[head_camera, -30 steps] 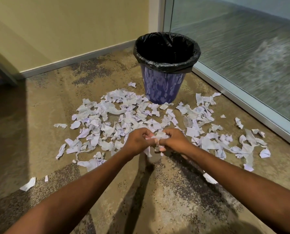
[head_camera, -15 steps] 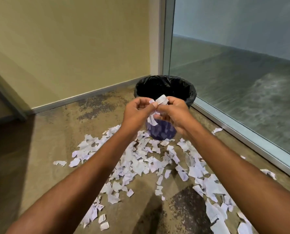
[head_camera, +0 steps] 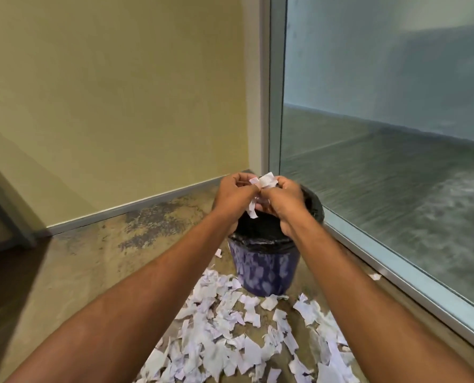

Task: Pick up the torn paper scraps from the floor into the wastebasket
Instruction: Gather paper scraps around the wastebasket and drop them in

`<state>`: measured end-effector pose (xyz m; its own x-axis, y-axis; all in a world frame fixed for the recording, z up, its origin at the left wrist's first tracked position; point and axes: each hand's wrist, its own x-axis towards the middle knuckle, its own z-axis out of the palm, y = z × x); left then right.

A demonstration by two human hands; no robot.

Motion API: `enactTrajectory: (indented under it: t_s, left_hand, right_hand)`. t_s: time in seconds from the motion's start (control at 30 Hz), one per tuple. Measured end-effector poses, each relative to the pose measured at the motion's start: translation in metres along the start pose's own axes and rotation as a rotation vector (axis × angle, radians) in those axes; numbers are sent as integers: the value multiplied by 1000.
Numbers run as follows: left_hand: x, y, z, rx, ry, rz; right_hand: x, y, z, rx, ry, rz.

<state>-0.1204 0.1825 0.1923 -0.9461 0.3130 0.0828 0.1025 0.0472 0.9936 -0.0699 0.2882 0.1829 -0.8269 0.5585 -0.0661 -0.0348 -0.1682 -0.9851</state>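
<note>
A purple wastebasket (head_camera: 263,269) with a black liner stands in the corner by the glass. Both hands are held together right above its mouth. My left hand (head_camera: 234,196) and my right hand (head_camera: 283,199) are shut on a bunch of white paper scraps (head_camera: 265,181), which poke out above the fingers and hang down between the palms. Several more torn scraps (head_camera: 224,335) litter the brown floor in front of the basket, between and under my forearms. The hands hide the far part of the basket rim.
A yellow wall with a grey baseboard (head_camera: 119,210) runs behind the basket. A glass panel in a metal frame (head_camera: 412,275) closes off the right side. One stray scrap (head_camera: 374,276) lies beside the frame.
The hands lifted the bunch of scraps off the floor, carried it forward and up, and now hold it over the basket's mouth. The view has tilted upward.
</note>
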Motion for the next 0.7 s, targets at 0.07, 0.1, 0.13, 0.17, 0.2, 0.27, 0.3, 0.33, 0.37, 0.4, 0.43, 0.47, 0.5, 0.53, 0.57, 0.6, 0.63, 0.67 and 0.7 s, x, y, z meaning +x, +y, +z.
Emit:
enactTrajectory:
  t_s: [0.07, 0.1, 0.13, 0.17, 0.2, 0.27, 0.3, 0.33, 0.37, 0.4, 0.43, 0.47, 0.5, 0.53, 0.57, 0.6, 0.63, 0.67, 0.7]
  left_hand:
    - [7, -5, 7, 5, -19, -50]
    - [10, -7, 10, 22, -30, -67]
    - [11, -9, 12, 47, -45, -80]
    - [13, -9, 14, 74, -63, -91]
    - [14, -9, 15, 100, -76, -101]
    - [16, -7, 15, 163, -80, -107]
    - [18, -7, 15, 200, -81, -104]
    - [19, -8, 14, 235, -89, -102]
    - [20, -9, 13, 264, -102, -102]
    - [21, -11, 12, 283, -119, -101]
    - [22, -13, 10, 291, -136, -99]
    - [22, -14, 9, 295, -143, -95]
    - [22, -15, 8, 303, -135, -87]
    - [21, -16, 8, 303, -122, -73]
    - [19, -16, 7, 299, -107, -62]
    - [17, -16, 7, 292, -91, -49]
    - [14, -16, 6, 288, -71, -33]
    - [11, -16, 5, 282, -51, -12]
    - [7, -15, 2, 276, -23, 15]
  right_hand:
    - [12, 8, -1, -54, 26, 15]
    - [18, 12, -1, -107, 30, 8]
    - [22, 14, -2, -170, 28, -4]
    - [25, 15, -3, -233, 21, -11]
    - [26, 15, -4, -290, 8, -11]
    - [28, 14, -7, -419, -19, -11]
    - [28, 13, -9, -485, -27, -22]
    - [29, 14, -11, -536, -33, -38]
    - [31, 16, -12, -566, -31, -54]
    - [31, 17, -13, -586, -21, -71]
    - [31, 18, -13, -604, -3, -86]
    - [31, 18, -13, -633, 16, -99]
    - [31, 18, -12, -665, 35, -107]
    - [30, 17, -11, -695, 51, -118]
    - [28, 16, -10, -712, 65, -135]
    - [26, 15, -9, -719, 76, -157]
    - [24, 14, -8, -721, 84, -177]
    - [22, 12, -6, -717, 91, -196]
    - [20, 11, -5, -705, 95, -209]
